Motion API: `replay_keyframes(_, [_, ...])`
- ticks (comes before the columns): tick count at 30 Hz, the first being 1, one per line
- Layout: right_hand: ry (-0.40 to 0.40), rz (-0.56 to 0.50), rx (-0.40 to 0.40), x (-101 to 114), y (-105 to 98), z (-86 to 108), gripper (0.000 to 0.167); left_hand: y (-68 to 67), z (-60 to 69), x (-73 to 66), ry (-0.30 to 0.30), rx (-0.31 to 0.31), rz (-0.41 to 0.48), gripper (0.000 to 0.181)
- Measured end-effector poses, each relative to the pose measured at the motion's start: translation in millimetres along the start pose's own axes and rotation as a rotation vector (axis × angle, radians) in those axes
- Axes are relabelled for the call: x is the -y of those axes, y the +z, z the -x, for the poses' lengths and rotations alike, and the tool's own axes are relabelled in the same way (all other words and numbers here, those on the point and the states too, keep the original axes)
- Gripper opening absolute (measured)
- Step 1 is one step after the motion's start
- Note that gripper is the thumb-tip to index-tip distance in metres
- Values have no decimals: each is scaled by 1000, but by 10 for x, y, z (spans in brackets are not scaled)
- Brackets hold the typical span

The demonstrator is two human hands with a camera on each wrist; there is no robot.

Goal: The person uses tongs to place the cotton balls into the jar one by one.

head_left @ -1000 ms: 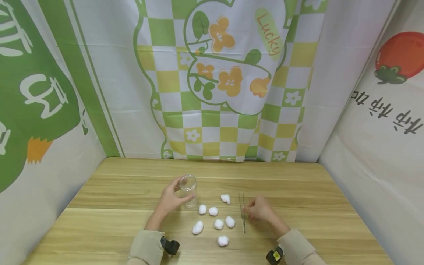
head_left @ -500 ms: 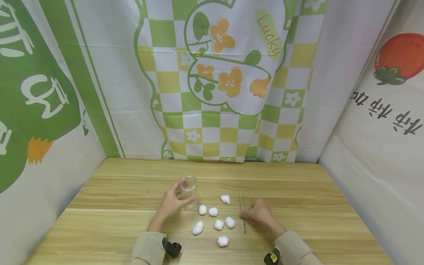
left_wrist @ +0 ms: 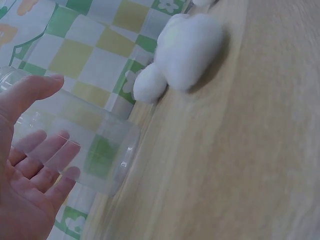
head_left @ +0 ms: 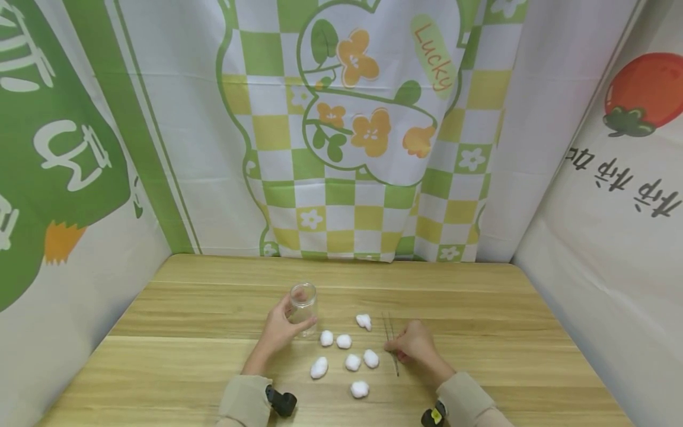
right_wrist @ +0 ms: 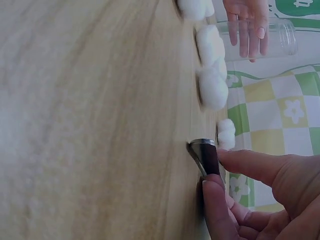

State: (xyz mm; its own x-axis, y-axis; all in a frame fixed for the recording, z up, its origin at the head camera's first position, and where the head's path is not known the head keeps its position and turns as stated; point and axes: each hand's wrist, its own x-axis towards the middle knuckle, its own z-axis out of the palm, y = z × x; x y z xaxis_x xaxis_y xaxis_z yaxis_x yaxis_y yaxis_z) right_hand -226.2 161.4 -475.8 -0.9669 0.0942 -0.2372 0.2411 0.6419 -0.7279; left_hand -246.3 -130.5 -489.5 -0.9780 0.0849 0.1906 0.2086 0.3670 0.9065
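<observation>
My left hand (head_left: 281, 326) holds a clear, open-topped jar (head_left: 304, 313) that stands upright on the table. In the left wrist view, the thumb lies on the near side of the jar (left_wrist: 95, 145) and the fingers show through its wall from behind. On the right, my right hand (head_left: 417, 344) pinches thin metal tweezers (head_left: 396, 366) between thumb and forefinger. Their two prongs point away from me, spread apart. Close up in the right wrist view, the joined end of the tweezers (right_wrist: 205, 154) is near the tabletop. Several white cotton balls (head_left: 353, 362) lie between the hands.
The wooden table (head_left: 213, 308) has its back edge against a green and yellow checked curtain (head_left: 341, 196). Printed cloth hangs at both sides. One cotton ball (head_left: 364, 321) lies farther back than the others, left of the tweezers' prongs.
My right thumb and fingers have closed on the tweezers, which have turned slightly, prongs shifting left. The left hand stays round the jar, and the cotton balls have kept their places.
</observation>
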Motion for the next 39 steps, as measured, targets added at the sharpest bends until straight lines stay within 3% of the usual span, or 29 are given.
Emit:
replay_keyframes(15, [-8,76,14,27,-48,33,18,13,13,-1,-13,-11,20,68])
replay_keyframes(22, [-75,157,-26,24,-74,83,25,50,9,26,-15,-36,30,67])
replay_keyframes(25, [-103,174,-39,9,-93,83,20,65,12,36,-7,-43,48,68])
replay_keyframes(31, [-124,110,-33,29,-158,113,8,83,14,61,-3,-36,97,70])
replay_keyframes(39, [-180,-9,-22,29,-169,140,4,111,20,96,-68,-13,111,70])
